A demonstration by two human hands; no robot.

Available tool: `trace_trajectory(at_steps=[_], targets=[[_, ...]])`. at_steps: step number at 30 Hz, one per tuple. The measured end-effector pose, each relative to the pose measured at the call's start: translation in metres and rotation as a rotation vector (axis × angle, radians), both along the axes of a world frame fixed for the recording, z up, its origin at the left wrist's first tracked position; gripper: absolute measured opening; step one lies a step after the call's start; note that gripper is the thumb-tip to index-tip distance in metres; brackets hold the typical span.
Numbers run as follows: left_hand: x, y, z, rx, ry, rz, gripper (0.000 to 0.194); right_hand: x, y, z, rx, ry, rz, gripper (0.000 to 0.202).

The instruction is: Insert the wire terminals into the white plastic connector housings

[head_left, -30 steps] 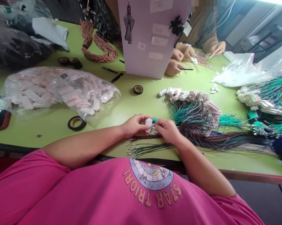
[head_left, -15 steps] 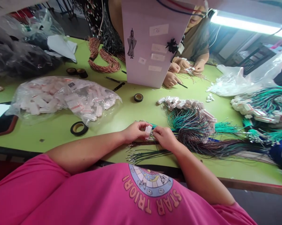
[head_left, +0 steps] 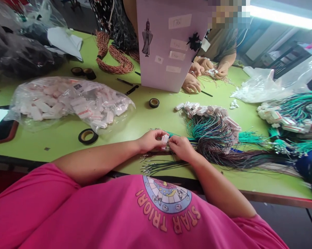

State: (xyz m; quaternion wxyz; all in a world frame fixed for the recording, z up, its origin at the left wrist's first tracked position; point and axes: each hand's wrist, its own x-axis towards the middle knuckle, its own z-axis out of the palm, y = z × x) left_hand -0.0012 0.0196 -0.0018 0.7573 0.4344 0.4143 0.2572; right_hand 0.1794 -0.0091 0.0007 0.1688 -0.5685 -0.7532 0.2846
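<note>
Your left hand (head_left: 152, 141) pinched the small white rectangular block (head_left: 165, 141) over the near side of the green table (head_left: 150, 119); your right hand (head_left: 170, 140) was closed beside it, content unclear. Steady holding seemed best.

**Shirt lettering reads "STAR TRIORI"**

Tan capitals (head_left: 180, 226) on the bright pink cloth shirt (head_left: 93, 214) appear to spell "STAR TRIORI", curving upside down around a round, multicoloured printed emblem (head_left: 171, 197). Five white rectangular paper labels (head_left: 180, 21) on the pale purple upright panel (head_left: 158, 76) bear faint, illegible marks. A dark square code (head_left: 78, 87) marks the clear plastic bag (head_left: 123, 116); its accompanying print is too small to read.
</note>
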Motion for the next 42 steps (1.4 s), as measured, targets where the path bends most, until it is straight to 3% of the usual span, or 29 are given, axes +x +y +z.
trace_trajectory(at_steps=[7,16,23,27,29,32,35,42], targets=[[0.000,0.000,-0.001,-0.005,-0.004,-0.013,0.047,0.000,0.001,0.006,-0.039,0.114,-0.069,0.017],[0.000,0.000,-0.001,0.003,-0.002,-0.008,0.047,0.000,0.004,-0.001,-0.042,0.117,-0.072,0.020],[-0.004,-0.001,0.001,0.010,-0.017,-0.019,0.044,0.024,0.016,0.002,-0.147,0.217,0.078,0.025],[-0.009,-0.001,-0.004,0.184,0.106,-0.066,0.041,0.035,0.025,-0.005,0.155,0.079,-0.101,0.026],[-0.011,-0.001,-0.006,0.270,0.165,-0.123,0.040,0.034,0.027,-0.008,0.242,-0.091,-0.111,0.023],[-0.012,-0.002,-0.004,0.309,0.214,-0.167,0.040,0.030,0.027,-0.010,0.174,-0.261,-0.019,0.020],[-0.013,-0.003,-0.002,0.305,0.225,-0.188,0.041,0.027,0.027,-0.011,0.163,-0.284,0.000,0.023],[-0.013,-0.005,0.003,0.235,0.185,-0.197,0.041,0.028,0.025,-0.010,0.244,-0.123,-0.128,0.016]])
